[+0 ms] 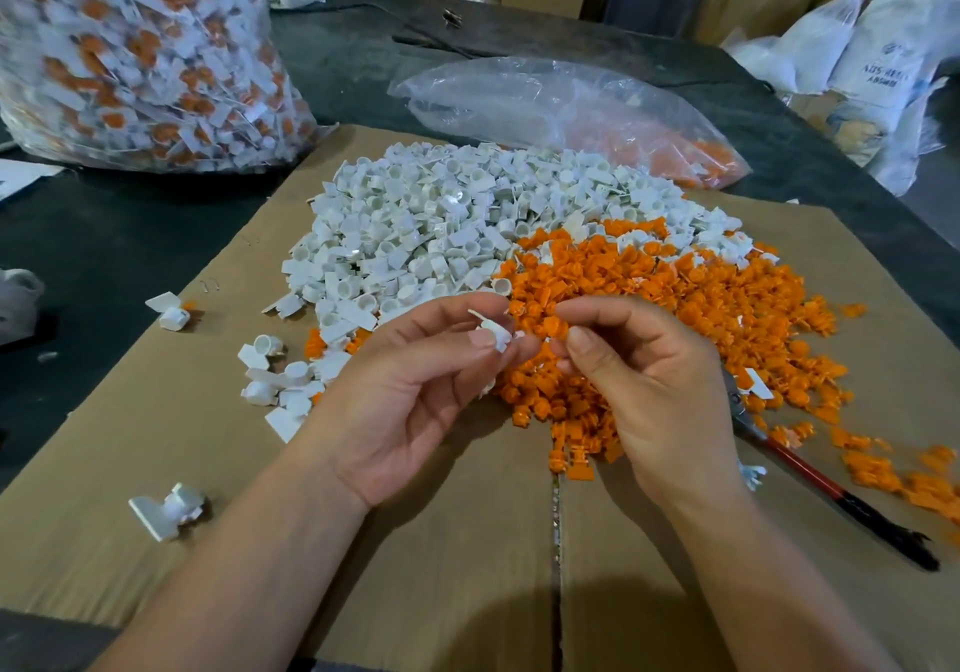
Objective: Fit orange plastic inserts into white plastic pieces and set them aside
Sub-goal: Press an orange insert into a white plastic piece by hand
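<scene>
**Work surface.** One sheet of brown corrugated cardboard (260, 541), flat, with a seam running toward the viewer, laid on a dark table (104, 235).

**White pieces.** One heap (441, 235) on the far middle of the cardboard, too many to count: matt moulded plastic, each a short round cup joined to a flat tab. A loose cluster (280, 380) lies at the heap's near left edge. Two single pieces lie apart on the left of the sheet (171, 313) (169, 510).

**Orange inserts.** One heap (649, 308) touching the white heap's right side, small knobbly parts, uncounted, trailing off to the right.

**Left hand** (415, 391). Palm up, thumb and fingers pinching one white piece (496, 333) above the near edge of the heaps.

**Right hand** (639, 375). Fingers curled, thumb tip against forefinger just beside the held piece; what it pinches cannot be told.

**Bags.** Two, of clear film: a full one (145, 58) of white-and-orange parts at far left; a slack one (561, 110) holding orange parts behind the heaps.

**Tool.** One, with a red and black handle (831, 495), partly under the right hand.

**Sacks** (883, 63). White, far right; print blurred, unreadable.
</scene>
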The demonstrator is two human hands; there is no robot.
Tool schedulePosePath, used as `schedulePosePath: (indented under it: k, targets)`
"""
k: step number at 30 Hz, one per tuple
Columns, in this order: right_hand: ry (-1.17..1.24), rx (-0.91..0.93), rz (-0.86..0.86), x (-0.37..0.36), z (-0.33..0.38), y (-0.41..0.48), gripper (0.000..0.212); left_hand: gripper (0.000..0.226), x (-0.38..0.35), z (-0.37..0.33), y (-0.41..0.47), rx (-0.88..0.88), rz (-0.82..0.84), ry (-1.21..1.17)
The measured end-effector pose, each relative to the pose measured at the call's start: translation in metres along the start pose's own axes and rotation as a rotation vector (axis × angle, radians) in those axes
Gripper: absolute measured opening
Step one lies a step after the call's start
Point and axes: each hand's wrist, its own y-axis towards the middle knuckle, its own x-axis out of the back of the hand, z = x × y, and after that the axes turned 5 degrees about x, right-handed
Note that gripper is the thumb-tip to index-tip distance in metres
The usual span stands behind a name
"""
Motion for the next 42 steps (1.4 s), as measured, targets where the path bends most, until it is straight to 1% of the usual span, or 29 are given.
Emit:
schedulePosePath:
  k: [4, 7, 10, 12, 14, 17, 21, 26, 29, 35, 39, 42]
  targets:
    - [0.078, -0.037, 0.013, -0.002, -0.001, 0.000, 0.023, 0.027, -0.001, 0.003, -0.002, -0.028, -0.016, 0.089]
    - [0.064, -0.032, 0.027, -0.001, -0.002, -0.001, 0.027, 0.029, -0.002, 0.005, -0.002, -0.065, -0.020, 0.089]
    - [0.064, -0.011, 0.033, -0.001, -0.002, -0.001, 0.030, 0.024, -0.002, 0.004, -0.002, -0.071, -0.025, 0.049]
    - [0.062, 0.001, 0.034, -0.001, -0.002, -0.002, 0.028, 0.024, -0.001, 0.004, -0.002, -0.070, -0.034, 0.088]
    - [0.047, 0.002, 0.037, -0.001, -0.002, -0.002, 0.026, 0.030, -0.001, 0.005, -0.003, -0.070, -0.042, 0.142]
    - [-0.031, 0.034, 0.043, -0.001, -0.001, -0.002, 0.026, 0.035, -0.001, 0.006, -0.004, -0.075, -0.030, 0.158]
    - [-0.119, 0.090, 0.047, 0.000, -0.001, -0.001, 0.026, 0.031, -0.002, 0.007, -0.005, -0.098, 0.002, 0.202]
    - [-0.172, 0.151, 0.075, -0.001, 0.000, -0.002, 0.027, 0.036, -0.004, 0.009, -0.005, -0.133, -0.043, 0.235]
    - [-0.204, 0.157, 0.075, 0.001, 0.000, -0.002, 0.026, 0.039, -0.004, 0.010, -0.005, -0.167, -0.084, 0.275]
    - [-0.380, 0.241, 0.096, 0.000, -0.001, -0.003, 0.029, 0.037, -0.007, 0.011, -0.007, -0.258, -0.103, 0.391]
    - [-0.278, 0.185, 0.085, 0.000, -0.001, -0.003, 0.038, 0.036, -0.006, 0.012, -0.008, -0.281, -0.110, 0.450]
    - [-0.241, 0.159, 0.079, 0.000, -0.001, -0.003, 0.036, 0.037, -0.006, 0.012, -0.008, -0.286, -0.123, 0.499]
